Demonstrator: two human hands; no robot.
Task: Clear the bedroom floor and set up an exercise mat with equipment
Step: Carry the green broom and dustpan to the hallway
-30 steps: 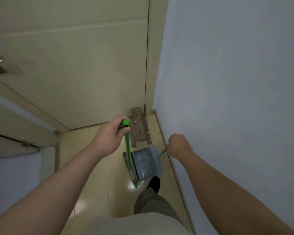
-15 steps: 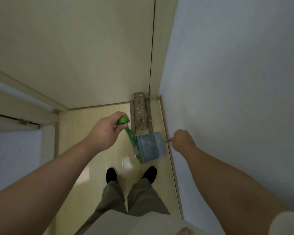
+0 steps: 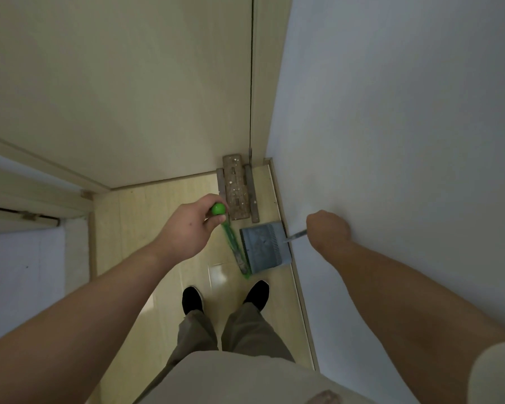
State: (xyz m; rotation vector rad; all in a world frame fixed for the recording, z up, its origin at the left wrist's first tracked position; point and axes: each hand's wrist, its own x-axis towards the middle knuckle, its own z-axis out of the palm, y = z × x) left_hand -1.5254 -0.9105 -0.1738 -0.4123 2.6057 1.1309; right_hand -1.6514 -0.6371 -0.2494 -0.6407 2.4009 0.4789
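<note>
Left hand: our left hand wraps the top end of the green broom, the grip clamped on the handle just under its round knob.
Broom: it slants down from that hand to the pale floor, its lower end just beside the left edge of the dustpan.
Right hand: our right hand, close against the wall, is fisted round the thin dustpan handle, the grip clamped on it.
Dustpan: grey, open face up (a ribbed strip runs along its handle side), next to the skirting; it may rest on the floor or hang just above it.
Corner: a worn flat board with side rails lies where the door meets the wall, just beyond the dustpan.
Feet: two black shoes stand on the floor, nearer us than the dustpan.
</note>
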